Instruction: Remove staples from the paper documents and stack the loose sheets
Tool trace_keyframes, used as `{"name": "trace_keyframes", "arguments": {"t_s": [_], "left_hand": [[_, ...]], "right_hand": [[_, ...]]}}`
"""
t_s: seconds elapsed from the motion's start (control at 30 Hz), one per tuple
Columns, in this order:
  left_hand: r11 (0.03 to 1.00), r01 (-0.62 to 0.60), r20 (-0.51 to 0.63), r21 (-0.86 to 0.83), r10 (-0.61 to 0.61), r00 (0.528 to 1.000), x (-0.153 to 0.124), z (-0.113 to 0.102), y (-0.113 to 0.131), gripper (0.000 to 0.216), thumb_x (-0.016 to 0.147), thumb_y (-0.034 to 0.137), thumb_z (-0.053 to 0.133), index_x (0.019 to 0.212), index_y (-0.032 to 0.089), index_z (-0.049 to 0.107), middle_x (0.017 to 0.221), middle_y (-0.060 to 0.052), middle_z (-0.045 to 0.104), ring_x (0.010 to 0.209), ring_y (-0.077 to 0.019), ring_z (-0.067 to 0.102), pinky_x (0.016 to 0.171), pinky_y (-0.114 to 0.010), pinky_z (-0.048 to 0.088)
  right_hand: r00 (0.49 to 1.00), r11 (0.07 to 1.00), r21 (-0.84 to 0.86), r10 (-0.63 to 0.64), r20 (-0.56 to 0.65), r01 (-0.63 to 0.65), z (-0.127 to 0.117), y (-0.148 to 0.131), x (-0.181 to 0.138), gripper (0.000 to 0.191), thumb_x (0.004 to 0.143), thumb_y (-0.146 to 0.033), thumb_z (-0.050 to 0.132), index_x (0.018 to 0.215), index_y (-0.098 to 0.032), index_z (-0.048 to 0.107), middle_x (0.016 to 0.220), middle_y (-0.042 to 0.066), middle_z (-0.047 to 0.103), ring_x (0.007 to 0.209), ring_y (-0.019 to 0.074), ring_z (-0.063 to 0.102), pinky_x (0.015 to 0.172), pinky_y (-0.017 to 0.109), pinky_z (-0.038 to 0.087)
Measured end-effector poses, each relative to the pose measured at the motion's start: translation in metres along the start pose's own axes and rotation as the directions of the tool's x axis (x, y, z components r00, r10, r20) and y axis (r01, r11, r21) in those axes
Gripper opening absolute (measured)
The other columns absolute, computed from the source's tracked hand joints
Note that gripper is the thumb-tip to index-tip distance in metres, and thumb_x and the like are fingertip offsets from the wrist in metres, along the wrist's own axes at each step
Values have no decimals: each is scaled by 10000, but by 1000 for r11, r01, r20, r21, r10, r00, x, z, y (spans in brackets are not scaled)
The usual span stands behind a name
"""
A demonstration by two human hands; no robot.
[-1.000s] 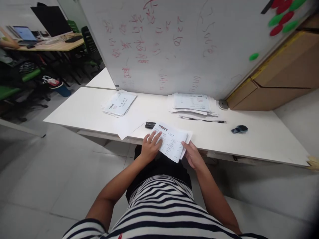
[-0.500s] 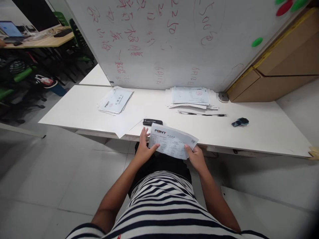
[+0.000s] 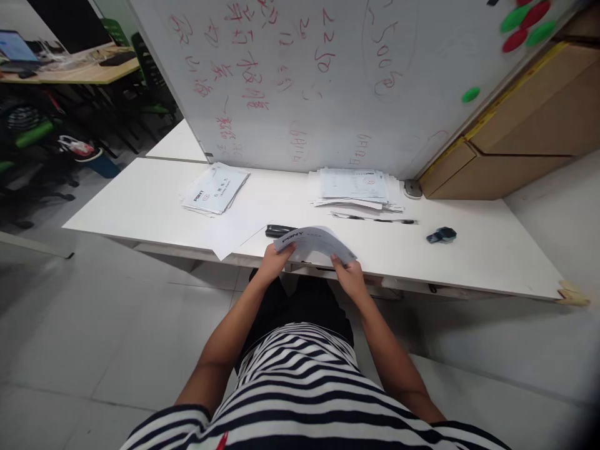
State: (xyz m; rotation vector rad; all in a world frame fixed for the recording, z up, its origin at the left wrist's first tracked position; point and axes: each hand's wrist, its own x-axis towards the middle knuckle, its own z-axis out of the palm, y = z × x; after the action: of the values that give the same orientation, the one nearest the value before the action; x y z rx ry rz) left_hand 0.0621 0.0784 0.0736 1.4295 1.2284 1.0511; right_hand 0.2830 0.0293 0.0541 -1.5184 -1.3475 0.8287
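Note:
Between my two hands I hold printed sheets of paper with a PONY heading, bowed upward in the middle and tilted steeply at the table's front edge. My left hand is closed on the left end, thumb on the printed side. The right end is pinched in my right hand, thumb likewise on top. How many sheets are in my grip I cannot tell. A black stapler lies just behind the papers, partly covered by them. Left of it, a blank white sheet reaches over the table edge.
On the white table lie a left stack of papers and a right stack. A thin black-and-clear strip, a dark blue watch-like item and a grey round object are farther right. Behind stand a whiteboard and cardboard boxes.
The papers have gone from lying nearly flat toward me to tilted and bowed. My left hand's spread fingers have closed on their left end. The view has shifted slightly.

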Motion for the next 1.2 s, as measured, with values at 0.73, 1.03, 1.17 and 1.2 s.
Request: {"name": "trace_keyframes", "arguments": {"t_s": [0.73, 1.03, 1.17, 1.2], "left_hand": [[608, -302, 114, 734, 328, 938, 36, -17, -16, 548, 831, 477, 605, 1302, 216, 500, 1322, -114, 539, 1255, -311, 440, 1030, -454, 346], [517, -339, 189, 786, 321, 928, 58, -26, -49, 411, 872, 471, 549, 1214, 243, 538, 1103, -83, 591, 1019, -266, 503, 875, -395, 424], [543, -371, 212, 754, 333, 919, 56, -28, -49, 404, 871, 465, 559, 1204, 239, 537, 1089, -78, 586, 1007, -255, 499, 882, -388, 421], [550, -369, 209, 750, 332, 920, 56, -28, -48, 404, 869, 463, 563, 1202, 236, 537, 1089, -78, 585, 1006, -254, 496, 886, -388, 420]], "right_hand": [[883, 853, 346, 454, -120, -392, -28, 45, -51, 522, 707, -536, 712, 1069, -163, 670, 1063, 108, 714, 774, 258, 670, 519, 340, 544], [861, 785, 458, 503, -78, -417, -23, 33, -40, 513, 655, -501, 777, 1010, -143, 680, 978, 96, 719, 628, 152, 601, 474, 256, 471], [861, 788, 440, 504, -61, -430, -21, 35, -37, 507, 649, -504, 781, 980, -135, 674, 910, 86, 715, 539, 108, 531, 458, 251, 453], [860, 786, 438, 507, -53, -436, -21, 37, -37, 504, 653, -502, 780, 983, -136, 673, 904, 82, 713, 533, 102, 523, 461, 249, 452]]}}
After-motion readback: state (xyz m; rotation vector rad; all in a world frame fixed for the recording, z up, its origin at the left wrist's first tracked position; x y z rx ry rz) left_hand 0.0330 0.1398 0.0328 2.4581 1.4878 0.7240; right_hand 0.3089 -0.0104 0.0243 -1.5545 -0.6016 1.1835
